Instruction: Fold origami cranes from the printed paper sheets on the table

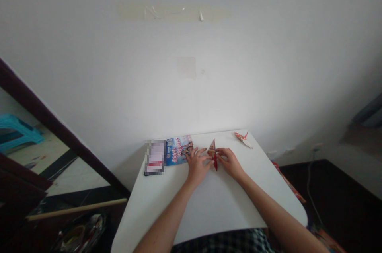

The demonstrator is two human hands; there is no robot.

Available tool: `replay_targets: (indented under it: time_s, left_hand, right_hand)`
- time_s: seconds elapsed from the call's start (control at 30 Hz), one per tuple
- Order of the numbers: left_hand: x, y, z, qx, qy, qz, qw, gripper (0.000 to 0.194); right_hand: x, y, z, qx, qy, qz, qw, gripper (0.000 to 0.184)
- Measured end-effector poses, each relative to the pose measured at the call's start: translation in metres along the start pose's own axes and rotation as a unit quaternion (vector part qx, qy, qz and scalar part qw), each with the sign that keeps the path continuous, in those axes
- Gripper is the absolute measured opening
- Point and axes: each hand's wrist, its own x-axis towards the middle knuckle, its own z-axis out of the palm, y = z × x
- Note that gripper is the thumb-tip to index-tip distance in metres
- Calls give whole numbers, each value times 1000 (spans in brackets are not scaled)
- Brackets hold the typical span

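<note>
Folded red paper [213,155] in narrow grip of right hand [229,163], left hand [197,165] seemingly touching it, paper crane [243,139] beyond

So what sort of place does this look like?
Probably a room in a home: a white table against a white wall, a paper crane on it, and a blue plastic stool on the floor at left.

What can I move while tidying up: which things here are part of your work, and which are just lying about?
In use:
folded red paper, held between left hand and right hand

Lying about:
paper crane
magazine
blurred item
</note>
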Motion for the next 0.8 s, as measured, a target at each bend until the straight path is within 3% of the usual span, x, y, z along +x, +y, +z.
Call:
replay_targets:
  time_s: [0.17,0.8]
  left_hand:
    - [0,2,-1,-14,-25,-5,1000,19]
    - [-1,2,-2,-50,-20,-21,998,28]
  right_hand:
    - [1,-1,-1,-7,-14,6,1000,27]
    - [2,-6,-5,-22,-55,1,998,29]
